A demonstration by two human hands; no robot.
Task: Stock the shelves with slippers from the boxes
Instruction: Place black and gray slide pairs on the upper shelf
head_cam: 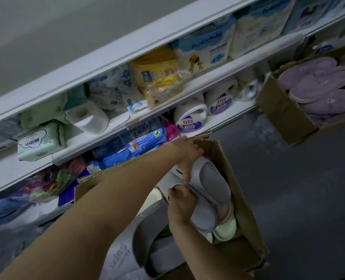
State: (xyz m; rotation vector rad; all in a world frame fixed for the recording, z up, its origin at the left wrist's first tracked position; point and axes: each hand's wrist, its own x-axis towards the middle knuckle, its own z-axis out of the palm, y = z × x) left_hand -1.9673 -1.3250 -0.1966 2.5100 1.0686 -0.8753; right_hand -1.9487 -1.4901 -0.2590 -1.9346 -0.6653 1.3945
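An open cardboard box [240, 190] stands on the floor below me, filled with slippers. Both my hands reach into it. My left hand [187, 156] grips the far end of a grey slipper pair [214, 186]. My right hand [180, 207] holds the near end of the same pair. Under them lie a pale green slipper [225, 229] and another grey slipper [147, 235]. A second cardboard box [282, 112] at the upper right holds purple slippers [317, 81]. White shelves [218, 77] run along the left, packed with goods.
The shelves hold diaper packs [204, 49], a yellow pack [157, 75], a toilet roll [90, 118], tissue packs [38, 142] and detergent bottles [189, 118]. Dark grey floor [299, 199] lies to the right of the boxes.
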